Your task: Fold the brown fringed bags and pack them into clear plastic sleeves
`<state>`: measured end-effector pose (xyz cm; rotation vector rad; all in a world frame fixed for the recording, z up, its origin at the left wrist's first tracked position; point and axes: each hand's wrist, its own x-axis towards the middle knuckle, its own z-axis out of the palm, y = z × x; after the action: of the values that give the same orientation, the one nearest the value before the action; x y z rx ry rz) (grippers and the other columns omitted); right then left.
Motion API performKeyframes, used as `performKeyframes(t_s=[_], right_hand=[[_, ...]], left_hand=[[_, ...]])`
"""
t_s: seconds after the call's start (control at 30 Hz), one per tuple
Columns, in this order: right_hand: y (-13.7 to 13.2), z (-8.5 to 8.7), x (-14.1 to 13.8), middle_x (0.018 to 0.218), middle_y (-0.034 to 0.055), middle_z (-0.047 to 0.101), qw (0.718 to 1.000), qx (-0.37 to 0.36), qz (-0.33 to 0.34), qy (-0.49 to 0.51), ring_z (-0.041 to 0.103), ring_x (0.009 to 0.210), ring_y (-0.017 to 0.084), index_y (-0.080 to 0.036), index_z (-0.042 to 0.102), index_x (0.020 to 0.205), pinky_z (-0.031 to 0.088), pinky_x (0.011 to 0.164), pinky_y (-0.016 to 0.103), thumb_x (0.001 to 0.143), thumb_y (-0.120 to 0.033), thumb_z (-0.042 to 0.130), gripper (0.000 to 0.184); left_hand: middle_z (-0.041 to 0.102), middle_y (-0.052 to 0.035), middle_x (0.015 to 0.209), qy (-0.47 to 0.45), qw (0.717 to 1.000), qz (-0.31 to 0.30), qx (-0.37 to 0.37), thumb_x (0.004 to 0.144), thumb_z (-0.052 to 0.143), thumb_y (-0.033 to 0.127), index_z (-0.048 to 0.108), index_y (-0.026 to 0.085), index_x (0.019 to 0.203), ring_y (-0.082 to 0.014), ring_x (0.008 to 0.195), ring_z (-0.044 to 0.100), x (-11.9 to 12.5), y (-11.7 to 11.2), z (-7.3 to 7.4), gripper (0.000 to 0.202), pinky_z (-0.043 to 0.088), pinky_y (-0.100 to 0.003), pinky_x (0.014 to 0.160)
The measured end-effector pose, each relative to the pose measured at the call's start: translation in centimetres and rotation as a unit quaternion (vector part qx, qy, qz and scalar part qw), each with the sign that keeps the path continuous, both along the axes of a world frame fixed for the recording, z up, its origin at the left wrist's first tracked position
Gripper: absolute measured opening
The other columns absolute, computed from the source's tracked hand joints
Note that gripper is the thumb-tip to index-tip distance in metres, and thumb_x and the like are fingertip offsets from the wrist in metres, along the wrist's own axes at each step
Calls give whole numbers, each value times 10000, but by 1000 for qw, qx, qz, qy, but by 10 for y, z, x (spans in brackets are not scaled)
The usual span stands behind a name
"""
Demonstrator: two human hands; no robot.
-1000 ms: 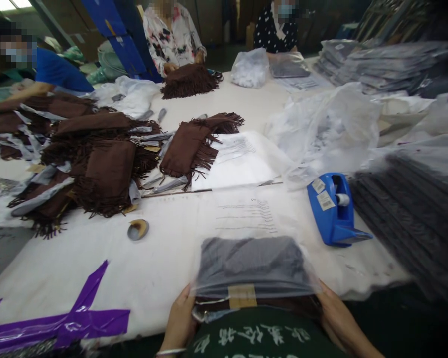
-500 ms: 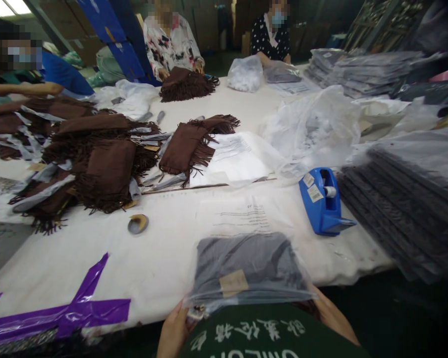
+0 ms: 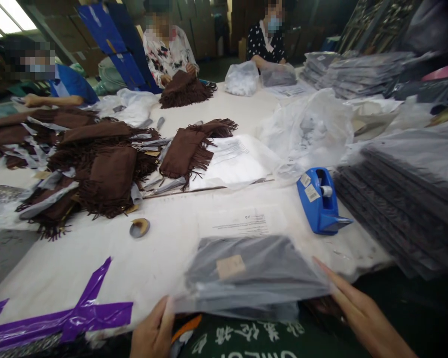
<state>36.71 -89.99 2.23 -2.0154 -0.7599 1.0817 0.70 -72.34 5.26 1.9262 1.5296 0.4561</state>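
Note:
A clear plastic bag (image 3: pixel 261 293) with a folded dark grey cloth item inside lies at the table's front edge, its near end drawn out over the edge. Through the plastic a tan paper tag (image 3: pixel 230 267) shows on the cloth, and printed lettering is visible on the bag's far end. My left hand (image 3: pixel 154 325) pinches the bag's near left corner between thumb and fingers. On the other side my right hand (image 3: pixel 349 293) grips the near right corner, its forefinger stretched along the bag's side; part of its fingers is hidden behind the plastic.
A blue tape dispenser (image 3: pixel 318 201) stands right of the bag, beside stacked dark bagged items (image 3: pixel 388 214). Brown fringed pieces (image 3: pixel 112 174) pile up at left, near a tape roll (image 3: pixel 139 227). Purple tape (image 3: pixel 78 313) marks the front left edge. Several people work across the table.
My hands have moved apart, the left one leftward and the right one rightward. The bag's near end is now spread wider and pulled flatter between them.

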Motion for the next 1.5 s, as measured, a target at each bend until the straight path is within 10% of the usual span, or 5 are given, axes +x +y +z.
performKeyframes(t_s=[0.23, 0.43, 0.9, 1.07, 1.5], right_hand=[[99, 112, 50, 727, 94, 719, 993, 35, 14, 114, 677, 584, 216, -194, 398, 1355, 552, 506, 291, 850, -423, 453, 558], [152, 142, 56, 682, 83, 711, 990, 130, -9, 61, 671, 562, 180, -194, 441, 1322, 519, 493, 241, 854, -269, 420, 475], [27, -59, -33, 796, 22, 704, 987, 95, 118, 48, 670, 665, 164, -219, 414, 1339, 549, 672, 331, 898, -342, 352, 462], [17, -69, -36, 569, -38, 616, 988, 86, 91, -89, 574, 444, 122, -249, 551, 1229, 504, 507, 249, 872, -424, 453, 409], [28, -61, -23, 841, 51, 591, 933, 209, 39, -290, 573, 791, 196, -212, 604, 905, 486, 735, 336, 871, -306, 495, 148]], left_hand=[[698, -37, 642, -193, 979, 57, 23, 830, 480, 426, 650, 125, 900, -194, 594, 674, 60, 105, 73, 352, 572, -283, 584], [704, -48, 665, -280, 958, 27, 63, 818, 482, 376, 646, 111, 887, -192, 591, 681, 87, 145, 118, 319, 582, -289, 561], [697, -98, 633, -193, 893, 209, -350, 770, 452, 600, 610, 108, 800, -202, 540, 662, 2, -3, -50, 518, 522, -267, 467], [565, -5, 446, -58, 890, -39, -451, 746, 460, 651, 618, 101, 745, -91, 316, 452, 58, -13, -41, 572, 291, -167, 306], [566, -109, 1163, -55, 896, -440, 39, 887, 411, 171, 555, 170, 1161, -184, 1073, 530, 169, -26, -61, 310, 440, -320, 958]])
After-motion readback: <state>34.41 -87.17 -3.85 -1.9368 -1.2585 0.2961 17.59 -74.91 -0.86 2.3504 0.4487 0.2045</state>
